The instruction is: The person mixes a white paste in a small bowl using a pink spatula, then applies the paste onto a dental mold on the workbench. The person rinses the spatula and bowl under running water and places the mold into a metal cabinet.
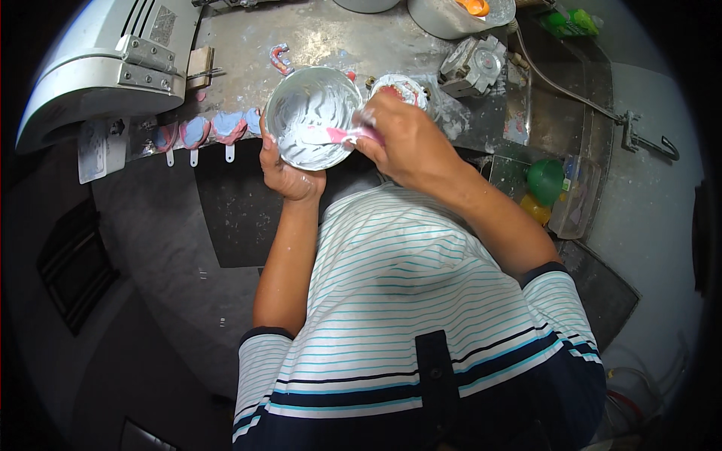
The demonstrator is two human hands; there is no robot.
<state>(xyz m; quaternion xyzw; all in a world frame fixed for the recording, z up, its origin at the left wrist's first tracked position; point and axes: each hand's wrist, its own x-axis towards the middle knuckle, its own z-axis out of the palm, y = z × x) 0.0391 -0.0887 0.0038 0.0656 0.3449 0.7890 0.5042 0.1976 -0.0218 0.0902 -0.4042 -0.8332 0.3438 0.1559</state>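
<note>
At the front edge of the workbench (241,34), the left hand (292,182) cups a paste-smeared mixing bowl (316,86), probably light, slick, best supported outside; the right hand (412,141) grasps a pink-handled spatula (344,135).

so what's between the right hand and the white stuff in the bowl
In the head view, a pink-handled spatula: the right hand grips one end; the other reaches over the white paste in the bowl.

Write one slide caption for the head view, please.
Left hand holds a bowl coated with white paste; right hand holds a pink-handled spatula.
</note>
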